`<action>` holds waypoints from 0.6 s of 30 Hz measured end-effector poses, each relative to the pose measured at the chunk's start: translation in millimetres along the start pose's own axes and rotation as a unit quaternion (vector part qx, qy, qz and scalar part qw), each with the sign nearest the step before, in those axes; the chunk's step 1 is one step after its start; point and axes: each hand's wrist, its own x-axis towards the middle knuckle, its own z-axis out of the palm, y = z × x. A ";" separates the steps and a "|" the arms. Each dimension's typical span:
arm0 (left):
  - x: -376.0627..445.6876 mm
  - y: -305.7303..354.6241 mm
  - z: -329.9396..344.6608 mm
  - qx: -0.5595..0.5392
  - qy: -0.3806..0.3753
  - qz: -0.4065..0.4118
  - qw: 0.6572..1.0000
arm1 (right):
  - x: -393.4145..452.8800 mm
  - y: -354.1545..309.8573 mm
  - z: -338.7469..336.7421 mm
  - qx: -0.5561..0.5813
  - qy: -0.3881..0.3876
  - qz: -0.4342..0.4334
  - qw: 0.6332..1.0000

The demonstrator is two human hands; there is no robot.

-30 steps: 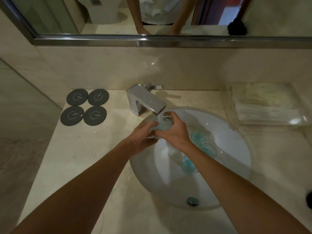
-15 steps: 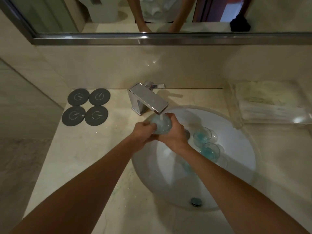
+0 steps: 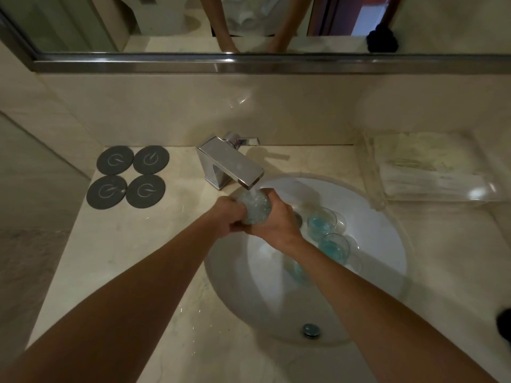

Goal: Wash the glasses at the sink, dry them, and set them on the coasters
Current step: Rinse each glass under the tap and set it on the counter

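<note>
A clear bluish glass (image 3: 255,205) is under the running chrome tap (image 3: 231,165), filled with bubbling water. My left hand (image 3: 226,214) grips its left side and my right hand (image 3: 275,219) wraps round its right side. Two more blue-tinted glasses (image 3: 322,223) (image 3: 333,246) lie in the white sink basin (image 3: 381,239). A third glass (image 3: 294,269) shows partly beneath my right forearm. Several dark round coasters (image 3: 127,176) lie bare on the counter at the left.
A clear tray with folded white towels (image 3: 431,172) stands on the counter right of the basin. The drain (image 3: 311,330) sits at the basin's near side. A mirror frame (image 3: 249,64) runs along the wall above. A dark object (image 3: 504,324) is at the right edge.
Both hands have closed more tightly round the glass and shifted it directly under the spout; water now fills and bubbles in it.
</note>
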 end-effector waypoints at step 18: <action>-0.3 -13.8 -15.6 -0.088 0.020 0.066 0.994 | 10.9 8.6 -28.3 -0.177 -0.123 0.059 0.975</action>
